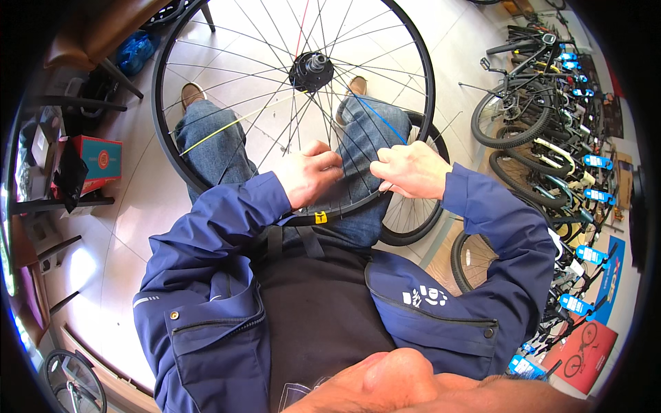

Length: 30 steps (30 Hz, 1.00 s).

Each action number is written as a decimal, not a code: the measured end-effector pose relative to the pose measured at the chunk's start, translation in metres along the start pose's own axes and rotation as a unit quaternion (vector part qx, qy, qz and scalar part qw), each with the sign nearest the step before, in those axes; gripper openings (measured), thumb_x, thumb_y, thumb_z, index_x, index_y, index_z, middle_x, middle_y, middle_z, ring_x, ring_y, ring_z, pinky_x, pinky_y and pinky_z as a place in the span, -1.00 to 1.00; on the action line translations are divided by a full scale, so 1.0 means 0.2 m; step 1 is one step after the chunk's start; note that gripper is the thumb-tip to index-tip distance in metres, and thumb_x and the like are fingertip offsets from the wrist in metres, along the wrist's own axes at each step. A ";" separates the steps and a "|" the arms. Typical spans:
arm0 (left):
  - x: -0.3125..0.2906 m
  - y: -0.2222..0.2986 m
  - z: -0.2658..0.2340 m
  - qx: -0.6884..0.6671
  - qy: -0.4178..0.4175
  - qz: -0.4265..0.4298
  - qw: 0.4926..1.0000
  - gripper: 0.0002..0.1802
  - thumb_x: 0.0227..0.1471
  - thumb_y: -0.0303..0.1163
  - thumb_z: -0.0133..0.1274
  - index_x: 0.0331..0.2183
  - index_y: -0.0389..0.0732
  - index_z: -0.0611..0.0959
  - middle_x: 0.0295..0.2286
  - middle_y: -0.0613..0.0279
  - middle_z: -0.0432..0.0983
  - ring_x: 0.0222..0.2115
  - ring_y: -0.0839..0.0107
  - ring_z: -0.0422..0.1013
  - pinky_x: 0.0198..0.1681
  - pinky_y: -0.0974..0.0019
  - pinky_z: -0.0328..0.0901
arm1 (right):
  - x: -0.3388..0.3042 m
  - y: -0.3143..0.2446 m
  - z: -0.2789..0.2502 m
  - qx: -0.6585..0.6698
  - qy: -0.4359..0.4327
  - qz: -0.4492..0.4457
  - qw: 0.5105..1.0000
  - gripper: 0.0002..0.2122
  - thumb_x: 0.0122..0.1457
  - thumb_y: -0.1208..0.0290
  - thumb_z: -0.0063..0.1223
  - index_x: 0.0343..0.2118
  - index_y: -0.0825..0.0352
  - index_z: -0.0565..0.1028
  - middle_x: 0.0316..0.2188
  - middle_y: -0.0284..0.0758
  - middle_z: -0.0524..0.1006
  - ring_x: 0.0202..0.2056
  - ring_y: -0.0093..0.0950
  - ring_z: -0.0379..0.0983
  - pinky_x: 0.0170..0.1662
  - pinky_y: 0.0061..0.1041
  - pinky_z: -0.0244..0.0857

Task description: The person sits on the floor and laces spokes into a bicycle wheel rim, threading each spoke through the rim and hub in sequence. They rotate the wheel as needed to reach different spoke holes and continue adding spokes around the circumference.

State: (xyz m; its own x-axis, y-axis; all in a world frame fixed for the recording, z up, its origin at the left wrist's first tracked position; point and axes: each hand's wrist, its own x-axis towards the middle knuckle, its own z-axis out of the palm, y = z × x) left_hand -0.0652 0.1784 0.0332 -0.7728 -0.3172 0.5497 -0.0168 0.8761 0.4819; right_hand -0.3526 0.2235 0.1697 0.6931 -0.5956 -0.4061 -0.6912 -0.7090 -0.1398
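A bare bicycle wheel (157, 103) rests over my knees, its black rim close to my belly. Thin black spokes run to a dark hub (312, 71). Among them are a yellow spoke (219, 132), a blue spoke (381, 118) and a red spoke (301, 31). Over the near spokes, my left hand (311, 176) is closed with curled fingers; what they pinch is hidden. My right hand (412, 169) is closed by the rim, near the outer end of the blue spoke, its fingertips together on something too small to make out. A yellow label (320, 217) marks the near rim.
A second wheel with a tyre (415, 233) stands by my right leg. Several bicycles (513, 113) line the right side. At left are a red and teal box (102, 164) on a shelf, a brown chair (82, 34) and a blue plastic bag (134, 51).
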 end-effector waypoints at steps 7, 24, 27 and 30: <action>0.00 0.00 0.00 0.015 -0.005 0.010 1.000 -0.65 -0.03 -0.48 0.36 -0.12 -0.17 0.80 -0.05 0.24 0.62 0.02 0.14 0.51 0.08 0.20 0.51 | -0.02 -0.02 0.12 -0.016 0.086 0.042 0.995 -0.71 0.19 0.23 0.44 -0.25 0.19 0.48 -0.32 -0.30 0.47 -0.28 -0.26 0.62 -0.28 -0.24 0.51; 0.02 0.02 -0.06 -0.026 0.076 0.022 0.996 -0.61 -0.05 -0.51 0.50 -0.11 -0.08 0.83 -0.12 0.25 0.66 -0.11 0.15 0.56 -0.09 0.16 0.55 | 0.11 0.08 0.19 0.147 0.044 -0.018 0.988 -0.64 0.14 0.35 0.47 -0.01 0.20 0.61 -0.25 -0.32 0.64 -0.18 -0.21 0.70 -0.12 -0.20 0.56; 0.02 0.03 -0.07 -0.028 0.067 0.011 0.997 -0.60 -0.05 -0.51 0.51 -0.11 -0.08 0.83 -0.13 0.23 0.65 -0.12 0.15 0.56 -0.09 0.15 0.55 | 0.09 0.04 0.24 0.259 0.054 0.059 0.962 -0.63 0.18 0.41 0.41 0.06 0.18 0.62 -0.24 -0.29 0.71 -0.15 -0.18 0.72 -0.09 -0.18 0.59; 0.02 0.04 -0.09 -0.040 0.065 0.006 0.997 -0.59 -0.07 -0.52 0.52 -0.11 -0.11 0.83 -0.13 0.22 0.65 -0.13 0.15 0.57 -0.09 0.14 0.54 | 0.04 -0.03 0.29 0.286 0.103 0.115 0.946 -0.43 0.20 0.51 0.37 0.30 0.14 0.52 -0.20 -0.31 0.78 -0.15 -0.19 0.76 -0.05 -0.23 0.62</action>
State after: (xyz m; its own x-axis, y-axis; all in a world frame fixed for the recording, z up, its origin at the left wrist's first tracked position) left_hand -0.0569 0.1780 0.0503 -0.6839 -0.3550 0.6374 0.0465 0.8506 0.5237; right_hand -0.3541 0.2455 0.1141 0.4961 -0.8117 -0.3081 -0.7852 -0.2679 -0.5583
